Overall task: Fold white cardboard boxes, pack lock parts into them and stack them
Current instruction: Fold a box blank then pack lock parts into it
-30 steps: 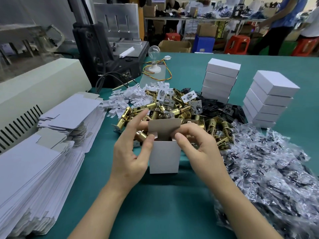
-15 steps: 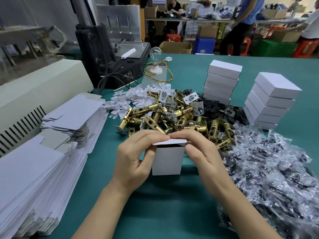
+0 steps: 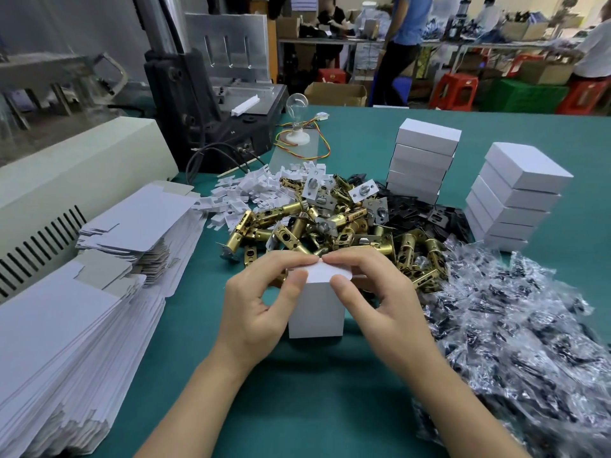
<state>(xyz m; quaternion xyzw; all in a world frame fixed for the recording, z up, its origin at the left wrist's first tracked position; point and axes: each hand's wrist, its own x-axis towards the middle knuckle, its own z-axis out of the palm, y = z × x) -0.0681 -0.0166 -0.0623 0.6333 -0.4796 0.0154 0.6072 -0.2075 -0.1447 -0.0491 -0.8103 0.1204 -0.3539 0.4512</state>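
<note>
A small white cardboard box (image 3: 316, 309) stands upright on the green table (image 3: 297, 408) in front of me. My left hand (image 3: 261, 302) grips its left side, thumb on the front, fingers curled over the top flap. My right hand (image 3: 373, 299) grips the right side the same way, and the fingertips of both hands meet above the folded-down lid. Behind the box lies a heap of brass lock latches (image 3: 330, 226). Two stacks of closed white boxes (image 3: 423, 160) (image 3: 515, 200) stand at the back right.
Flat white box blanks (image 3: 66, 309) are piled along the left edge, beside a beige machine (image 3: 66, 180). Small white plastic pieces (image 3: 244, 193) and black plates (image 3: 426, 213) lie behind the latches. Clear bags of black parts (image 3: 522, 342) cover the right. People work in the background.
The box's top flap, open a second ago, has been folded down. Both hands have closed over the lid and now pinch it at the top.
</note>
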